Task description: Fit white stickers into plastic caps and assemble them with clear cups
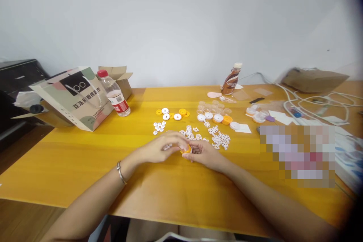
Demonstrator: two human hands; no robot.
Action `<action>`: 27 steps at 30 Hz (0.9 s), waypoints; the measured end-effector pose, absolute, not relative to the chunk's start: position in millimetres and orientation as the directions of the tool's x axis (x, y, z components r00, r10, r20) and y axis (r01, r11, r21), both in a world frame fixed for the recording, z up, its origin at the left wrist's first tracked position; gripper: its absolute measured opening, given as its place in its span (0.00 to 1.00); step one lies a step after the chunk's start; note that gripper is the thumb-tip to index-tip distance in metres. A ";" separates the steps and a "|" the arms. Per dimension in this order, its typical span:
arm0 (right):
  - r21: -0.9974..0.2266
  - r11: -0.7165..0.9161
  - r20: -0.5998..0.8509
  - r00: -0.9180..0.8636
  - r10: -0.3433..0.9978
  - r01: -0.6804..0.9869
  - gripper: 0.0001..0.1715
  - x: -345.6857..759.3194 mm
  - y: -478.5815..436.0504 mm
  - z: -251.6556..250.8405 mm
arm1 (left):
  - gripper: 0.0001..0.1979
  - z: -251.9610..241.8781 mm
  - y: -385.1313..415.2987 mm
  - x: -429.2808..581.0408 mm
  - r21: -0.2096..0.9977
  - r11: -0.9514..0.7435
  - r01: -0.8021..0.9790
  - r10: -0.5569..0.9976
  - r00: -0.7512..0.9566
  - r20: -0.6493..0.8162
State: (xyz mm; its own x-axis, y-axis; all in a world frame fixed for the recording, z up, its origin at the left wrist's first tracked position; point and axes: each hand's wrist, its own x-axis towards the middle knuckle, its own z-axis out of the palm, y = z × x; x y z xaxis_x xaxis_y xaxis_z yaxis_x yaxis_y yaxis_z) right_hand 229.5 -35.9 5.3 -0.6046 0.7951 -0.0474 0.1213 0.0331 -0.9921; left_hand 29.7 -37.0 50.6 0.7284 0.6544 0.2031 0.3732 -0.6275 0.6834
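Silver bangle (120, 173) on left wrist (130, 166), bare forearms (263, 193), bare left hand (160, 147), bare right hand (208, 154)

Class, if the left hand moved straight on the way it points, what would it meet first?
Probably the orange round piece between it and the right hand, though depth is unclear.

orange piece (185, 151): partly covered by left hand (159, 148) | pixelated patch (300, 157): unreadable | black object (21, 77): cropped left

The orange piece (185, 151) looks plastic, the table (85, 159) smooth, faintly glossy.
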 end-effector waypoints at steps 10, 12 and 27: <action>-0.993 0.058 -0.015 -0.598 0.801 0.102 0.15 229.0 -36.9 6.7 | 0.10 54.9 -40.5 29.9 0.622 -0.671 0.403 0.651 0.722 0.235; -0.994 0.066 -0.001 -0.595 0.804 0.091 0.16 228.9 -37.1 6.0 | 0.12 54.7 -41.2 30.5 0.624 -0.628 0.465 0.728 0.634 0.261; -0.986 0.123 0.033 -0.590 0.807 0.112 0.15 229.5 -38.1 7.4 | 0.16 53.0 -46.4 33.5 0.515 -0.721 0.464 0.644 0.723 0.250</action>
State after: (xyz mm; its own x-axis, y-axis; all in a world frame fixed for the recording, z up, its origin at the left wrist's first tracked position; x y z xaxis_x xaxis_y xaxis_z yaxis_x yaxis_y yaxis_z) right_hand 229.5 -38.1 7.4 -0.5899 0.8068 0.0334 0.1118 0.1225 -0.9862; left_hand 33.5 -46.4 53.0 0.7235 0.6436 0.2498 0.4638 -0.7211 0.5146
